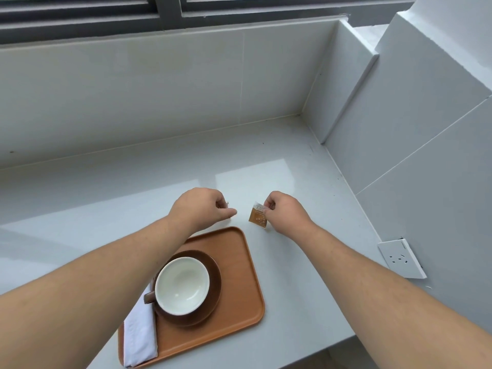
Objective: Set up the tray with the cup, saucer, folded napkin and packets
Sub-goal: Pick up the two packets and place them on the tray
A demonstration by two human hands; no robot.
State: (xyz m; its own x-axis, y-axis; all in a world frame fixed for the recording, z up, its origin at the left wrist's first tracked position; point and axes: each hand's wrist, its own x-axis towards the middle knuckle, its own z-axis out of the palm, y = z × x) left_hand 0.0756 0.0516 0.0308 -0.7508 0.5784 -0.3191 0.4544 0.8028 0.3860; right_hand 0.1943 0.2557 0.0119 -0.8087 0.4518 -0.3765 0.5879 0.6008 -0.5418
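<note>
While pale window light is glossing the white counter [292, 262], the right hand [285, 211] is pinching a small brown packet [257, 215]; the left hand [202, 206] is curling shut, contents hidden.

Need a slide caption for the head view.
Right hand pinches a brown packet beyond the tray already holding cup, saucer, napkin.

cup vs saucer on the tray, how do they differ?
The brown cup with white inside is deep and has a handle at its left; the flat dark brown saucer is wider and has none. The cup sits on the saucer, and the saucer rests on the orange-brown tray. Both are round and brown outside.
</note>
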